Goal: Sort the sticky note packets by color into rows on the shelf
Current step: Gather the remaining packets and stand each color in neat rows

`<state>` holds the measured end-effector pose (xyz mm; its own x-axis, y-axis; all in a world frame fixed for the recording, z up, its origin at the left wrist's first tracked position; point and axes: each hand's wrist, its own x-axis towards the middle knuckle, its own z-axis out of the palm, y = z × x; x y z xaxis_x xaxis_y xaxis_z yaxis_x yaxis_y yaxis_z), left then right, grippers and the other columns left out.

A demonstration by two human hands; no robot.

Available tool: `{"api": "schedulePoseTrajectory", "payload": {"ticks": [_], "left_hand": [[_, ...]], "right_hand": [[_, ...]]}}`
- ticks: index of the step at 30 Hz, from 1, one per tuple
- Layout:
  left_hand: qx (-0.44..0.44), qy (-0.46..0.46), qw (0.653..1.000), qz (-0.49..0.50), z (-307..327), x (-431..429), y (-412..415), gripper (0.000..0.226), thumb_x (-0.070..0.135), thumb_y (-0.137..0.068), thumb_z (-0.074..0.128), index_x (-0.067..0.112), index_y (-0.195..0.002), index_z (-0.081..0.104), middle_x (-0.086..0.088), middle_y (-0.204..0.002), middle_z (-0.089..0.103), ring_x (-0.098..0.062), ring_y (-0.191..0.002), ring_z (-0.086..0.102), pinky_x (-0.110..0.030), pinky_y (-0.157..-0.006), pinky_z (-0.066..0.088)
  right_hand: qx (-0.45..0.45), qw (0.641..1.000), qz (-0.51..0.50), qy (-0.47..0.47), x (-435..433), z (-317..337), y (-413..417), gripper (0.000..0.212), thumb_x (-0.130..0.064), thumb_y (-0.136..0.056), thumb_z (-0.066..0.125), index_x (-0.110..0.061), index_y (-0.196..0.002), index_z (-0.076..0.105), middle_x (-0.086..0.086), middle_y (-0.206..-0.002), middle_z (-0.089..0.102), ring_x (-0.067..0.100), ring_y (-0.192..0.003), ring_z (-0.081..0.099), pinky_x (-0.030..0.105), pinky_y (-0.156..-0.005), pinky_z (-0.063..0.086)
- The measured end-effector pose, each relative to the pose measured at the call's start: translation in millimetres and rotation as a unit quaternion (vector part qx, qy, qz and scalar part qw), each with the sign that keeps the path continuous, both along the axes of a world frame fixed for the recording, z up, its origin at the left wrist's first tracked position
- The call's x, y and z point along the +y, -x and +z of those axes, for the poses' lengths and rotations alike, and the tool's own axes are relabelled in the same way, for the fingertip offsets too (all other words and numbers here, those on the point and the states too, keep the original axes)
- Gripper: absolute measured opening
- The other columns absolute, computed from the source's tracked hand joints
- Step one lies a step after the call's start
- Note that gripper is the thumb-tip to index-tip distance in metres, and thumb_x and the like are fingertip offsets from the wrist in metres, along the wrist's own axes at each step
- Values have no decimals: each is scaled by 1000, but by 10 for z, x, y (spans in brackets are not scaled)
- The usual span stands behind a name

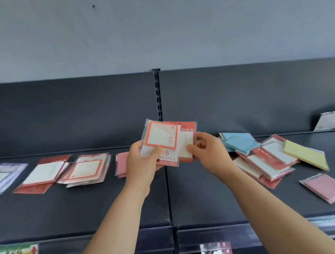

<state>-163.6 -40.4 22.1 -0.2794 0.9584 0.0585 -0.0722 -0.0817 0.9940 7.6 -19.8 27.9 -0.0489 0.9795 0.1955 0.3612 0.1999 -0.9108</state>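
Dark shelf [78, 211]: stacks [87, 170] rowed along left back edge, mixed pile [265, 157] right unsorted; left grip [143, 161], right grip [209, 151] clasp red packets [164, 140].

shelf [77, 209]: dark, matt, smooth, looks like painted metal. back panel [55, 115] above the shelf has the same finish. held packets [162, 142]: paper card in glossy clear plastic wrap. same wrap on pink packet [327, 188] at shelf right. yellow pad [305, 154] reads matt paper. strip [260, 234] on shelf front edge: clear glossy plastic. wall [149, 23] matt.
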Motion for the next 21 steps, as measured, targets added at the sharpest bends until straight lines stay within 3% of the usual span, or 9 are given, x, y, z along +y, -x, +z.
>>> {"api": "schedulePoseTrajectory", "payload": {"ticks": [3, 8, 11, 13, 16, 19, 21], "left_hand": [[-9, 0, 1000, 12, -7, -99, 319, 31, 10, -89, 65, 17, -117, 53, -2, -106, 70, -17, -87, 73, -43, -71, 61], [8, 19, 998, 66, -66, -256, 809, 21, 16, -92, 64, 16, -111, 56, -2, -105, 71, -15, -89, 72, -28, -66, 60], [25, 15, 995, 93, -70, -355, 1057, 12, 17, -93, 62, 19, -104, 59, 1, -100, 73, -13, -87, 72, -31, -68, 61], [33, 10, 993, 111, -62, -418, 1193, 13, 17, -93, 61, 21, -105, 62, 3, -97, 74, -12, -85, 72, -35, -70, 61], [41, 13, 988, 148, -68, -486, 1406, 11, 16, -93, 62, 24, -100, 60, 6, -94, 72, -11, -83, 72, -33, -69, 61], [68, 32, 979, 190, -107, -475, 1671, 21, 21, -91, 64, 19, -112, 58, 3, -101, 71, -13, -89, 70, -34, -70, 61], [73, 38, 974, 209, -132, -446, 1849, 23, 20, -91, 62, 18, -114, 59, 2, -102, 71, -14, -91, 70, -35, -70, 61]], "right_hand": [[19, 1000, 8, -8, -45, -2, 332, 21, -14, -90, 59, -24, -107, 65, -4, -76, 71, 15, -66, 66, 30, -58, 47], [17, 999, 39, 5, -94, -22, 791, 19, -15, -90, 59, -33, -94, 64, -3, -78, 74, 22, -76, 70, 43, -75, 55], [10, 998, 68, 8, -85, -36, 1028, 18, -15, -90, 58, -27, -101, 67, -3, -79, 73, 15, -67, 68, 34, -64, 54], [9, 994, 104, 17, -71, -43, 1181, 23, -13, -90, 58, -24, -109, 65, -5, -85, 73, 7, -75, 69, 26, -69, 55], [29, 989, 141, 33, -65, -62, 1397, 30, -8, -91, 58, -19, -118, 62, 0, -96, 72, 13, -86, 71, 21, -65, 56], [56, 988, 133, 46, -60, -64, 1568, 30, -4, -92, 54, -14, -119, 60, 5, -99, 69, 16, -87, 69, 18, -57, 56], [27, 995, 98, 24, -30, -63, 1648, 30, -8, -92, 54, -18, -119, 59, 1, -99, 68, 11, -86, 67, 16, -53, 52]]}}
